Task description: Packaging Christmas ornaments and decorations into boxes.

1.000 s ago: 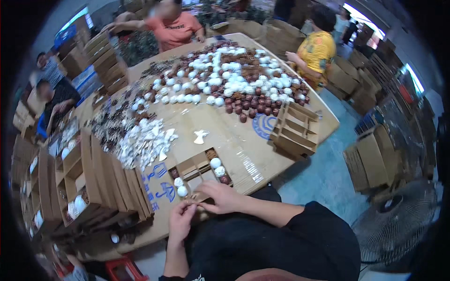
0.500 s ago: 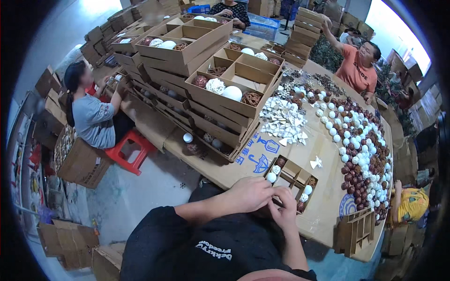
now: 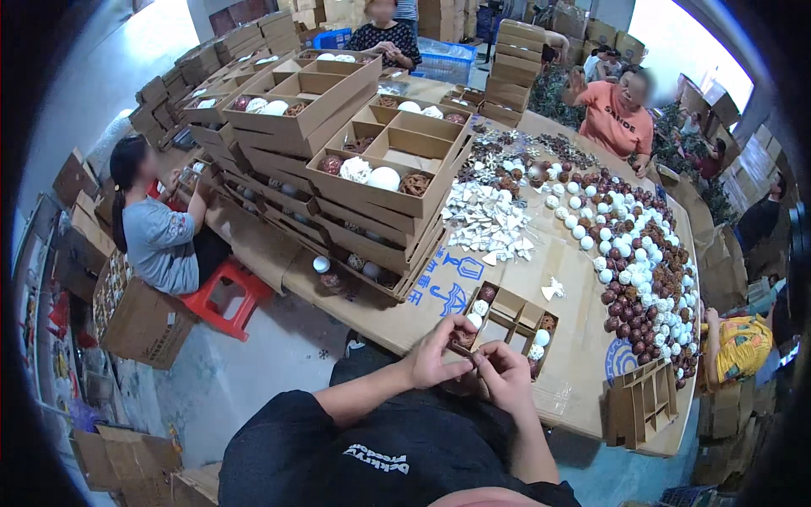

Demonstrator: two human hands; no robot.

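Note:
A small divided cardboard box (image 3: 510, 314) lies at the table's near edge. White and dark red balls fill its left side. More white balls (image 3: 541, 337) and a brown woven one sit along its right side. At the near left corner of this box, my left hand (image 3: 438, 357) curls with its thumb and fingers pinched. My right hand (image 3: 507, 378) bends in beside it, fingertips pressed together and almost meeting the left thumb. Something brown shows by the left fingers; whether it is held I cannot tell. A white bow-like ornament (image 3: 552, 290) lies right of the box.
Tall stacks of filled trays (image 3: 384, 165) rise to the left. Piles of white pieces (image 3: 490, 221) and loose balls (image 3: 646, 262) spread across the table. Empty dividers (image 3: 646, 404) stand at the right corner. One person sits left on a red stool (image 3: 224, 297); others are beyond.
My left hand has opened its curl and turned, now showing thumb and fingers at the box's corner. The whole view has shifted slightly. The person in orange has lowered an arm from the stacked boxes.

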